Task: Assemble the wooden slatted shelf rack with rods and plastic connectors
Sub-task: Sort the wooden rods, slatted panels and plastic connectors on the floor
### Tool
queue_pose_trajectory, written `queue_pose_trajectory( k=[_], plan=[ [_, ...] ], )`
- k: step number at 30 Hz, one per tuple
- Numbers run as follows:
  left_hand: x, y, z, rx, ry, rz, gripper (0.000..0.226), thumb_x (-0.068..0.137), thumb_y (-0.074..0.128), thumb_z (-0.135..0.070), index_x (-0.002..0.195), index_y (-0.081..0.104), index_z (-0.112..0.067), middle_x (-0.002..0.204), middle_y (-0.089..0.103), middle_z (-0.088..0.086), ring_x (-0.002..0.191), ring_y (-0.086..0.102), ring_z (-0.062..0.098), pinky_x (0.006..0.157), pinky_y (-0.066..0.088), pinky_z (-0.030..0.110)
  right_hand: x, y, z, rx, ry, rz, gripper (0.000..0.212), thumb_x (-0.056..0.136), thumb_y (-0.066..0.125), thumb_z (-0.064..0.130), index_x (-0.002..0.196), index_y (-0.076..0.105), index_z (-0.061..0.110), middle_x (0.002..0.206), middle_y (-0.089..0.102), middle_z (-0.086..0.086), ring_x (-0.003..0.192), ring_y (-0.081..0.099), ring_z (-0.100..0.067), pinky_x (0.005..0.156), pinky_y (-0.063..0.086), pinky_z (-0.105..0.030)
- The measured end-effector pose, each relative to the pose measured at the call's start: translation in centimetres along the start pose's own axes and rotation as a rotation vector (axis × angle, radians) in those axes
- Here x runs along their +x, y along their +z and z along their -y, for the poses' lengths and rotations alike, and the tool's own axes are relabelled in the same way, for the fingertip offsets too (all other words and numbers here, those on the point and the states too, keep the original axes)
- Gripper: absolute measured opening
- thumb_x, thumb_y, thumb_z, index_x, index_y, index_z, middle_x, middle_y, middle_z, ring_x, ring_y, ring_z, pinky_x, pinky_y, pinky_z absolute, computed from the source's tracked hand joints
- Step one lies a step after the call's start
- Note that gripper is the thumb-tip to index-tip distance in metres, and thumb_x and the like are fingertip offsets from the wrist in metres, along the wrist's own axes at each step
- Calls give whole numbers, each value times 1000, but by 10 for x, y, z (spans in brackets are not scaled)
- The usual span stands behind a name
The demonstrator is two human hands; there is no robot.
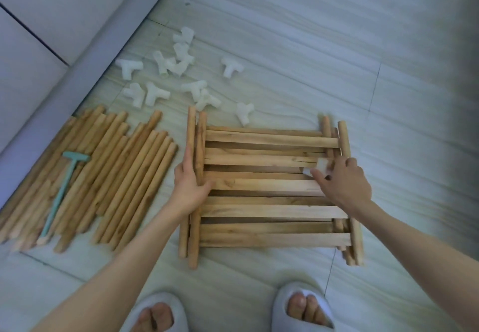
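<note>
A stack of wooden slatted shelf panels (267,189) lies flat on the tiled floor (337,46), directly ahead of two feet in pale open-toed slippers (303,305). Each panel has flat slats running left to right, fixed to round rails at both ends, and the panels sit slightly offset so several rail ends show at each side. The left hand (190,181) rests on the left edge of the stack, its fingers stretched straight along the rails and its thumb lying across the near slats; whether it truly grips a rail cannot be told. The right hand (342,181) hovers over the right part of the stack and pinches a white plastic connector (320,167) between curled fingers, just above the slats near the right rails. Left of the stack, a large group of loose wooden rods (108,176) lies side by side on the floor, fanned at a slant. A teal plastic mallet (64,189) rests on top of these rods, its head toward the far end. Beyond the rods and the stack, more white three-way connectors (178,72) are scattered on the floor, some touching, some apart. A pale sofa (51,33) fills the upper left corner.
</note>
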State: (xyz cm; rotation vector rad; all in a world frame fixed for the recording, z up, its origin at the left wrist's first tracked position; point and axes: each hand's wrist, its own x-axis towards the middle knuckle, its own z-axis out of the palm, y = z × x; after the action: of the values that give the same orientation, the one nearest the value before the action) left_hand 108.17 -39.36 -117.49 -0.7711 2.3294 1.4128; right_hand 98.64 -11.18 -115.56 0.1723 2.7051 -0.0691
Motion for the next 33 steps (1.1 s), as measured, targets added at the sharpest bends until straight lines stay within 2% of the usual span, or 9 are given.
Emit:
queue_pose_trajectory(
  k=[3,7,13,19,22,25,29,31,33],
  plan=[
    [-2,7,0,81,-3,8,95,90,59,-20,146,-17,-29,146,19,18,136,22,30,113,16,35,-5,10,9,70,-88,-17,52,89,51,50,121,44,10,116,57,-11,104,55,-32,76,42,-38],
    [0,8,1,92,-37,36,96,91,58,-20,144,-22,-33,145,16,16,136,24,30,114,15,36,-14,11,34,224,-207,-68,26,90,50,42,86,46,17,80,57,2,79,57,-25,60,34,-31],
    [2,10,3,75,-26,42,97,91,58,-20,144,-22,-34,144,17,13,135,26,27,113,16,34,-18,-14,97,607,-240,-21,22,83,55,36,71,44,22,74,49,5,64,46,-12,51,31,-25],
    [2,9,7,63,-18,52,96,91,58,-22,143,-21,-36,141,21,11,132,28,25,110,19,32,-8,-42,202,1076,-183,220,14,91,52,27,85,49,15,84,61,-8,62,64,-16,76,56,-38],
    [3,6,11,63,-8,45,95,91,58,-25,143,-21,-38,142,22,12,131,30,26,110,20,33,-2,-46,221,1262,-136,391,31,93,52,24,117,48,5,103,58,-11,74,66,-18,82,56,-38],
    [2,3,13,78,4,34,96,90,60,-28,143,-19,-38,141,24,15,130,32,28,109,23,34,-7,-42,196,1005,-208,345,43,94,49,28,132,43,9,108,58,-6,88,64,-18,87,54,-36],
    [-4,0,15,39,-9,-41,98,86,64,-30,146,-14,-36,144,22,15,132,31,29,109,23,36,-19,-22,101,478,-347,80,37,96,47,23,130,48,10,125,54,-7,111,51,-20,93,41,-30],
    [-12,0,18,40,-18,-85,97,86,65,-29,148,-10,-33,148,20,13,134,29,27,109,22,35,-22,-14,50,268,-286,-99,39,94,48,21,131,46,10,133,48,-10,121,43,-27,96,38,-40],
    [-22,2,20,49,-39,-75,92,87,64,-26,149,-4,-25,150,24,11,134,31,25,108,25,33,-25,-6,11,182,-147,-110,48,93,49,22,138,36,12,138,39,-13,121,39,-34,92,39,-47]
  ],
)
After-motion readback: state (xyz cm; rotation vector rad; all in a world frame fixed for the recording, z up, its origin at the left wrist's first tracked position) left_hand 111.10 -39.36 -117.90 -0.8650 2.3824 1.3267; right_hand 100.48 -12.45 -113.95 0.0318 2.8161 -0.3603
